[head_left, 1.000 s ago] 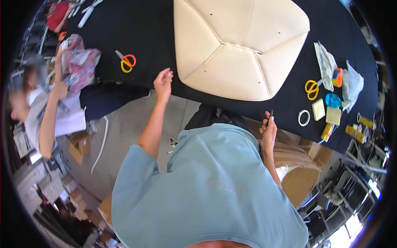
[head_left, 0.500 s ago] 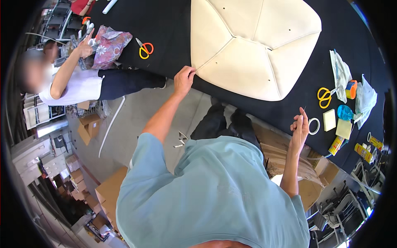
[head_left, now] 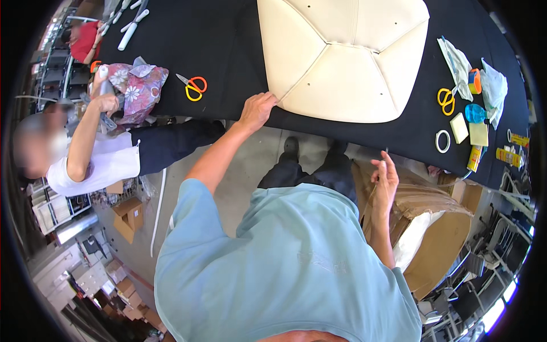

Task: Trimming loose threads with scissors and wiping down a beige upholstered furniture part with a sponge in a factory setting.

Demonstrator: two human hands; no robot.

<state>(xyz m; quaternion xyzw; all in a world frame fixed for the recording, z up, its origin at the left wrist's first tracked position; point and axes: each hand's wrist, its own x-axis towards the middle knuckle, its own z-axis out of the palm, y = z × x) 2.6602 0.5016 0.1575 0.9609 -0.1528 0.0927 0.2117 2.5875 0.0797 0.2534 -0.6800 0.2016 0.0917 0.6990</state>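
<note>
The left hand [head_left: 258,110] is pinching the cream cushion's [head_left: 342,77] rim at a seam [head_left: 305,66] near the counter's [head_left: 219,51] front edge; light, steady tension should suit. The right hand [head_left: 386,181] is hanging loosely curled by that edge, its grip unclear. Near the right edge, 3 yellow containers [head_left: 509,158] are carrying unreadable labels.

The padded, seamed panel [head_left: 342,77] is cream with small dark spots; the cloth-covered tabletop [head_left: 222,57] is black. Toward its right edge are yellow-handled scissors [head_left: 446,101], a white flat ring [head_left: 437,141], pale-yellow square pads [head_left: 459,129] and a translucent blue rounded object [head_left: 474,113]; toward its left, orange-and-yellow-looped scissors [head_left: 190,84] and purplish-red fabric [head_left: 142,97] patterned with white flowers.
</note>
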